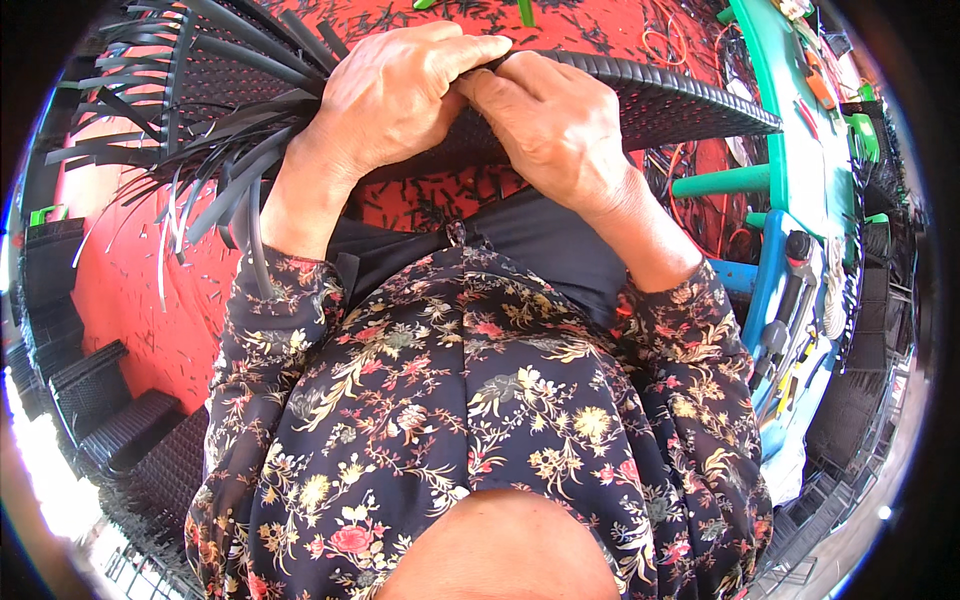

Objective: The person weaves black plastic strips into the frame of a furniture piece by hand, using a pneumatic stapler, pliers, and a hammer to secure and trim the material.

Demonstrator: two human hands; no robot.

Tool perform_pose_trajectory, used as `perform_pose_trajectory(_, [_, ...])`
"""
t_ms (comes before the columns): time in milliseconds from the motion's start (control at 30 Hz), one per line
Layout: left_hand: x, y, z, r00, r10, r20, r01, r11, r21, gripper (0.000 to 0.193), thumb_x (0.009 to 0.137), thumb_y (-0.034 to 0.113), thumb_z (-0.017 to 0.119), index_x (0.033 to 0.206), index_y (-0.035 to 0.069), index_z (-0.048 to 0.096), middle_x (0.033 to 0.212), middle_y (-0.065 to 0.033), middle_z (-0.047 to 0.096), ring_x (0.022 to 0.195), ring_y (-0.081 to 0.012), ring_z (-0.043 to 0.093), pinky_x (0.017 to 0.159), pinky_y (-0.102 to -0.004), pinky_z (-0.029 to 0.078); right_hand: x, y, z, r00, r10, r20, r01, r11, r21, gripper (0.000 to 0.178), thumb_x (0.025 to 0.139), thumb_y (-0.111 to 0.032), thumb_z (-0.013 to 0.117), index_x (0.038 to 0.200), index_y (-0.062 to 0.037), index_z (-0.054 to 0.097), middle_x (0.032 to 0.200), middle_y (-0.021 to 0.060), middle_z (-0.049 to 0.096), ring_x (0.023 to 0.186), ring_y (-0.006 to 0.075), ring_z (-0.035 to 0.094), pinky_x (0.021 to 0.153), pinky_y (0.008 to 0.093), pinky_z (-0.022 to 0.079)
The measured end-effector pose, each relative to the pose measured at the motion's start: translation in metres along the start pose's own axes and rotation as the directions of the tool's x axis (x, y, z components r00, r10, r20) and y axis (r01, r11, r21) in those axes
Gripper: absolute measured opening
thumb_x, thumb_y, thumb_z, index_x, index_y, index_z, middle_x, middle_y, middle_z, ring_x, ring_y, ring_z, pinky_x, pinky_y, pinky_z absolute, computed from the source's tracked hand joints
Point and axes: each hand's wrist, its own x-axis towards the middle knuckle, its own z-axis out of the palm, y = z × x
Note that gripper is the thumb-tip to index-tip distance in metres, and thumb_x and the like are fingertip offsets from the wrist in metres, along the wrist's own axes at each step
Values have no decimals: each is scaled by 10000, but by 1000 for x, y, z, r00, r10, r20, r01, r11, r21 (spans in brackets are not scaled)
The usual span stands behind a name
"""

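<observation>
A black woven panel (680,108) with a thick braided edge lies across my lap, its right end narrowing to a corner. Both hands meet on that edge near the top middle. My left hand (400,95) is closed, thumb and fingers pinching at the rim. My right hand (550,120) is closed beside it, fingertips almost touching the left ones. What the fingertips grip is hidden, though the woven edge runs right under them. Loose flat black strips (250,140) fan out from the panel to the left of my left wrist.
Red floor covering (150,270) is strewn with short black offcuts. On the right stand a green plastic stool (790,90) and a blue one (770,260) bearing tools, including a black-handled tool (797,262). Black woven pieces (125,420) sit at the left.
</observation>
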Motion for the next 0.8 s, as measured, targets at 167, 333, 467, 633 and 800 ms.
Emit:
perform_pose_trajectory(167, [1,7,-8,995,-77,63,80,995,-51,432,678,-66,632,1099,25,624,915,-146,646,839,-347,636,704,-358,515,-2,-13,-1,968,131,-213,-28,904,427,99,740,-31,705,815,-41,642,946,93,639,871,258,632,747,330,516])
perform_pose_trajectory(333, [0,0,-6,999,7,33,-6,1000,-6,437,691,-16,660,1123,36,621,904,-149,637,794,-347,621,687,-366,507,1,-18,-9,977,126,-173,9,784,621,90,810,-40,668,827,10,594,880,116,652,935,299,629,816,368,499])
perform_pose_trajectory(467, [-2,5,-8,997,-40,70,38,999,25,469,699,8,673,1162,62,628,903,-151,632,807,-335,619,710,-355,507,-11,-23,-8,967,254,-35,-152,678,719,96,807,-21,666,818,-19,571,737,101,578,679,285,599,612,329,484])
perform_pose_trajectory(633, [-3,9,-12,990,-81,118,82,997,0,449,715,1,669,1158,66,634,896,-141,632,785,-313,625,703,-353,512,-8,-26,-17,978,208,-26,-125,678,724,146,770,27,672,780,-27,536,687,108,504,607,296,552,523,337,453])
perform_pose_trajectory(800, [-2,23,-13,997,-62,38,60,997,57,277,733,75,688,1006,53,649,799,-108,629,694,-255,624,628,-333,499,-11,-29,-26,980,196,19,-156,716,681,172,734,53,675,767,-23,524,680,110,491,594,288,542,511,334,449])
